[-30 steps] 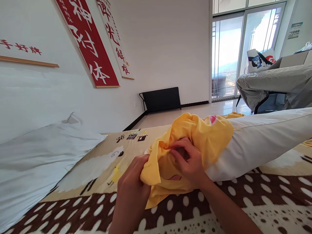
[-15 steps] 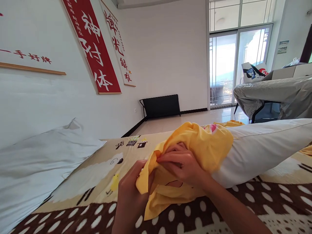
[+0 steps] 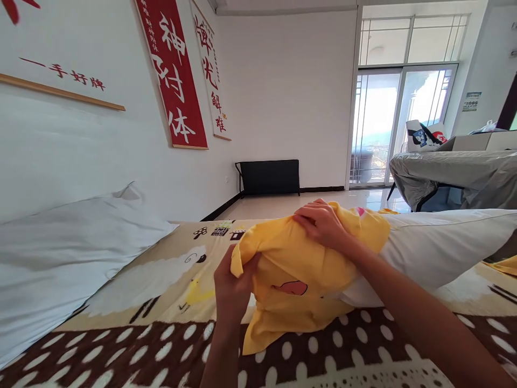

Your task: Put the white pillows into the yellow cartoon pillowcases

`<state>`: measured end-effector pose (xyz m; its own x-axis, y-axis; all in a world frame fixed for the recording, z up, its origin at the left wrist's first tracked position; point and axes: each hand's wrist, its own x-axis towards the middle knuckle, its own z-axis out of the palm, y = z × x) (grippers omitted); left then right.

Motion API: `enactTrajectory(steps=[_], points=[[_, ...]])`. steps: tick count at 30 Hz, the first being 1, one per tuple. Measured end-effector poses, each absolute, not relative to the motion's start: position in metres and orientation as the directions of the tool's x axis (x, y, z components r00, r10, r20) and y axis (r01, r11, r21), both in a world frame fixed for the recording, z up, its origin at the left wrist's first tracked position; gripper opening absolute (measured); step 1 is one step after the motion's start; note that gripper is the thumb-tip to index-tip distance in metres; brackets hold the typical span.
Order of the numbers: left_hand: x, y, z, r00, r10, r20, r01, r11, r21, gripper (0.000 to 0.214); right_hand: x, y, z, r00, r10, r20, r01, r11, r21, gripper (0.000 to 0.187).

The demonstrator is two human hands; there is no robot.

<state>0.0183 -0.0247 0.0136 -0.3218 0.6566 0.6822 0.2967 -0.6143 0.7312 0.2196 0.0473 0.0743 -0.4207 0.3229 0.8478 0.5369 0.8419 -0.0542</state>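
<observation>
A yellow pillowcase with a printed pink patch covers the left end of a white pillow. My left hand is closed on the pillowcase's left edge, with a folded corner poking up over the fingers. Farther right and higher, my right hand grips the upper edge of the same pillowcase, its fingers curled over the cloth. The pillow's right part lies bare on the bed. Below the hands, the lower corner of the pillowcase droops onto the brown dotted blanket.
Another white pillow leans by the wall at left. More yellow cloth lies at the far right. Beyond the bed stand a dark folded panel and a plastic-covered table with boxes. Scrolls hang on the left wall.
My right hand has come out from the pillowcase's left side and moved up and right onto its upper edge. The pillowcase front is spread flatter. The view has tilted slightly.
</observation>
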Motion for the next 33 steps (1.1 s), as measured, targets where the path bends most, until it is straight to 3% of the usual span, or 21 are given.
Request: enactTrajectory(steps=[4,7,9,12,15,17,20,25,29,31,33], points=[[0.011,-0.022,0.012,-0.377,0.636,0.674,0.256,-0.628,0.735,0.023,0.215,0.050,0.075,-0.186,0.343,0.921,0.562,0.806,-0.187,0.024],[0.015,-0.037,0.014,-0.431,0.533,0.728,0.277,-0.690,0.669,0.019,0.208,0.042,0.083,-0.119,0.318,0.941,0.558,0.805,-0.202,0.025],[0.020,-0.049,0.015,-0.464,0.467,0.753,0.270,-0.735,0.622,0.017,0.206,0.038,0.092,-0.140,0.237,0.961,0.582,0.805,-0.114,0.025],[0.022,-0.055,0.018,-0.540,0.461,0.704,0.237,-0.719,0.653,0.018,0.207,0.039,0.099,-0.253,0.036,0.967,0.649,0.748,0.142,0.026],[0.014,-0.042,0.020,-0.591,0.568,0.573,0.160,-0.613,0.773,0.030,0.208,0.052,0.092,-0.376,-0.072,0.924,0.678,0.658,0.327,0.027],[0.007,-0.029,0.021,-0.595,0.653,0.468,0.069,-0.539,0.840,0.043,0.206,0.061,0.083,-0.431,-0.086,0.898,0.668,0.639,0.382,0.027],[-0.002,-0.016,0.021,-0.584,0.716,0.383,-0.006,-0.475,0.880,0.055,0.199,0.066,0.076,-0.409,-0.038,0.912,0.663,0.674,0.325,0.028],[0.000,-0.018,0.017,-0.516,0.763,0.389,0.007,-0.451,0.893,0.041,0.184,0.039,0.085,-0.381,0.123,0.916,0.598,0.789,0.143,0.013],[0.009,-0.029,0.016,-0.477,0.701,0.529,0.011,-0.597,0.802,0.031,0.166,0.015,0.085,-0.508,0.237,0.828,0.504,0.861,0.063,0.023],[0.011,-0.037,0.018,-0.441,0.659,0.609,0.032,-0.667,0.744,0.023,0.158,0.012,0.082,-0.523,0.242,0.817,0.484,0.873,0.051,0.014],[0.013,-0.045,0.021,-0.387,0.646,0.658,0.060,-0.695,0.717,0.018,0.154,0.014,0.079,-0.479,0.201,0.855,0.465,0.884,0.053,0.020]])
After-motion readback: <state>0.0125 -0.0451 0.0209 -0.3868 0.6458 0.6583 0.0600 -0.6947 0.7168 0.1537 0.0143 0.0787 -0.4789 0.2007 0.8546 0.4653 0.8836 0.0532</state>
